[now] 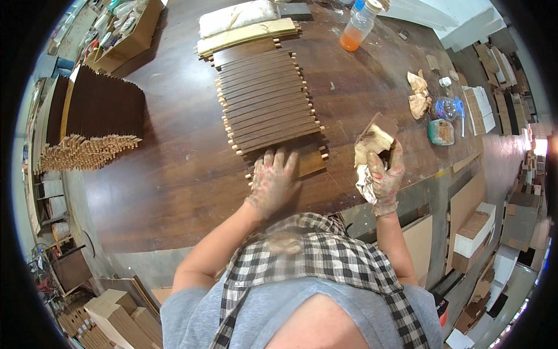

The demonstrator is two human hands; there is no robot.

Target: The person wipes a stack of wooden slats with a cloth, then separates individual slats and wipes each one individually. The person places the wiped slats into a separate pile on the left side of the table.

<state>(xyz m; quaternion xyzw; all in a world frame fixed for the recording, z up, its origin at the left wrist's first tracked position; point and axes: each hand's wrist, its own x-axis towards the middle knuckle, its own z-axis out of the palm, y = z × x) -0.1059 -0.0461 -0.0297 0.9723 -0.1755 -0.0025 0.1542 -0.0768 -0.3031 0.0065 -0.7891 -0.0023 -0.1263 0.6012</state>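
Note:
A row of dark brown wooden slats (pixel 264 99) lies side by side on the table, with pale dowel pegs sticking out at both ends. My left hand (pixel 272 181), in a thin stained glove, rests at the near end of the row. Its fingers are stretched out over the nearest slat (pixel 311 164), which is lighter brown and partly hidden by the hand. To the right, just above the table, my gloved right hand (pixel 385 181) is closed around a crumpled, stained cloth (pixel 365 156). A flat brown piece (pixel 385 123) shows at the cloth's far end; how it is held is unclear.
A stack of dark pegged slats (pixel 104 107) stands at the left. Behind the row are a white wrapped bundle (pixel 238 16) and a bottle of orange liquid (pixel 357 29). At the right lie crumpled cloths (pixel 418 96), a clear bottle (pixel 446 109) and a green-tinted container (pixel 442 132).

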